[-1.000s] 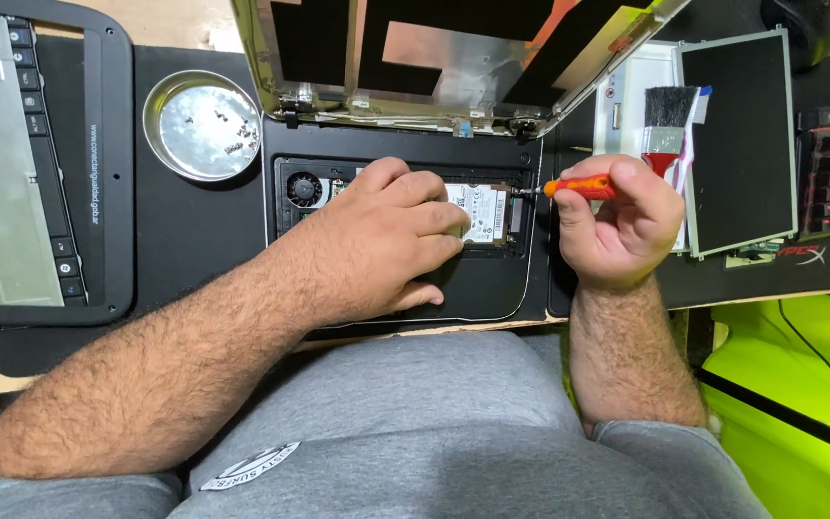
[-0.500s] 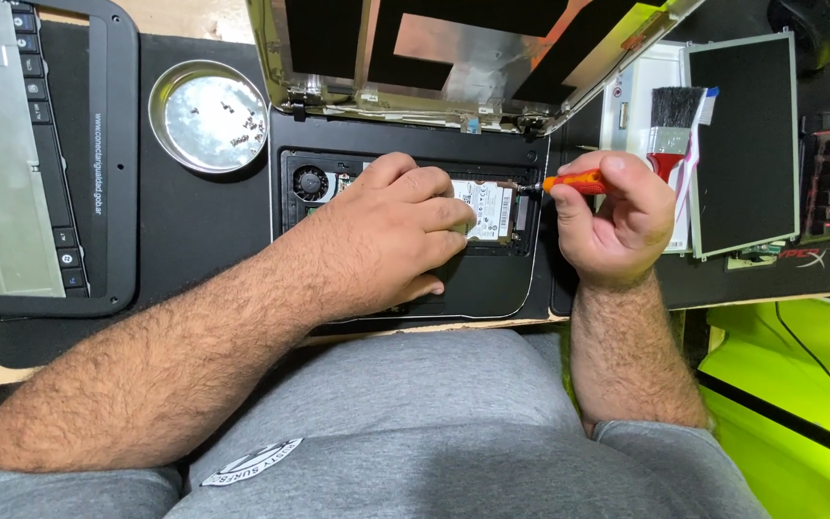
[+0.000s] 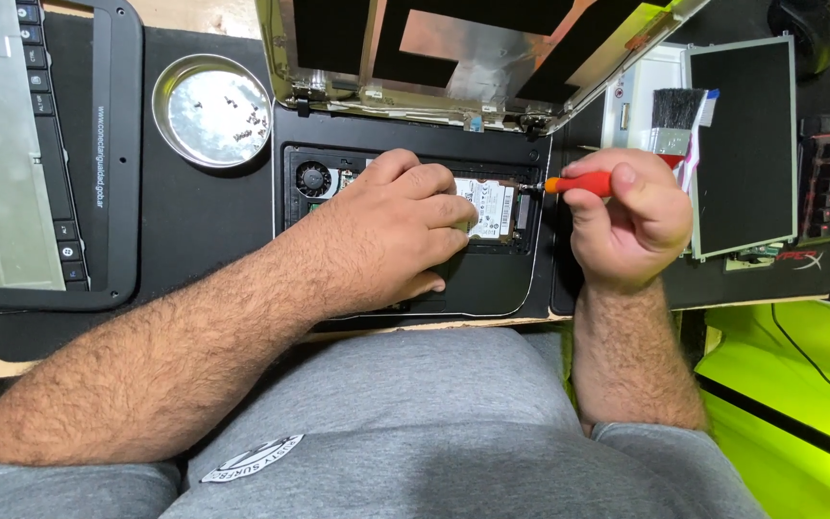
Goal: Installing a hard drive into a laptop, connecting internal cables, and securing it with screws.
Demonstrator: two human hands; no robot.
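The hard drive (image 3: 488, 207) sits flat in the open bay of the laptop base (image 3: 492, 279), just right of the small round cooling fan (image 3: 314, 179) and below the raised, hinged lid (image 3: 473, 58). The left hand (image 3: 386, 231) lies over the drive's left part, fingers (image 3: 434, 183) curled down and pressing on its top, so only the labelled right end shows. The right hand (image 3: 626, 216), just right of the drive, is closed in a fist round a small screwdriver with a red-orange handle (image 3: 578, 183), its thin tip reaching the drive's right edge. The drive looks rigid, fairly light and shock-sensitive; it is probably best held by its metal side edges, not the label face or connector end. A round metal dish (image 3: 211, 111) with loose screws stands left of the fan on the worktop (image 3: 194, 231).
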